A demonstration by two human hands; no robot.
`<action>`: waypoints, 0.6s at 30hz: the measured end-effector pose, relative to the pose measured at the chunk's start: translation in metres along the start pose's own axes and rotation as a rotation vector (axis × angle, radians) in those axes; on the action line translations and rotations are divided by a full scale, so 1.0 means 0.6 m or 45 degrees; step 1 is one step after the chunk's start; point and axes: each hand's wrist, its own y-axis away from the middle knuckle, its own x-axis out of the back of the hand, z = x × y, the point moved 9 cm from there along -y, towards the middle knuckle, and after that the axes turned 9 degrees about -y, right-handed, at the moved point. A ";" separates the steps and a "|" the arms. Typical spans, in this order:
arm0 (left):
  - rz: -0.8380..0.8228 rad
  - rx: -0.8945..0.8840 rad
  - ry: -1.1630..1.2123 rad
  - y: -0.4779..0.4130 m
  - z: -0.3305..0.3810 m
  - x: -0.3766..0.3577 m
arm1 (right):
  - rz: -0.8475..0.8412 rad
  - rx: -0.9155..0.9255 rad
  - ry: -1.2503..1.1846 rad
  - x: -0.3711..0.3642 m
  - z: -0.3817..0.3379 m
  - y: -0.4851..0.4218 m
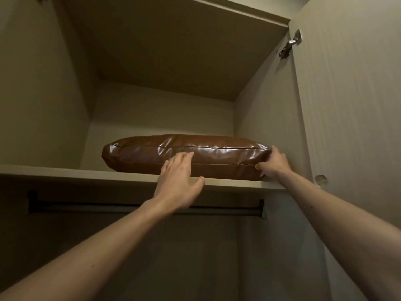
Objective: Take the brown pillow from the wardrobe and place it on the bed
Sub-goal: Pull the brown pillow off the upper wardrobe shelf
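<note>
1. Lying flat on the upper shelf (86, 174) of the wardrobe (271, 105), the brown pillow (152, 152) is showing a glossy, leather-like cover with wrinkles and a piped seam along its long, cushion-shaped edge.
2. The shelf and panels are showing a pale, matte wood-grain laminate; a metal hinge (290, 43) is sitting on the open door (351, 105).
3. The left hand (178, 181) is spreading open, fingers resting against the pillow's front face, thumb at the shelf lip.
4. The right hand (274, 162) is cupping the pillow's right corner, fingers above, thumb on the front, not fully closed.
</note>
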 end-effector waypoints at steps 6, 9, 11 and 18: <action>0.015 -0.084 -0.040 0.004 0.002 -0.006 | 0.020 -0.054 -0.192 -0.003 0.003 -0.017; 0.039 -0.112 -0.046 0.001 0.008 -0.001 | 0.091 0.044 -0.260 -0.006 -0.018 0.005; 0.048 -0.117 -0.041 -0.002 0.015 -0.001 | 0.183 0.141 -0.270 0.000 -0.036 0.028; 0.108 -0.146 -0.013 -0.021 0.055 0.006 | 0.224 0.419 -0.442 0.016 -0.153 0.108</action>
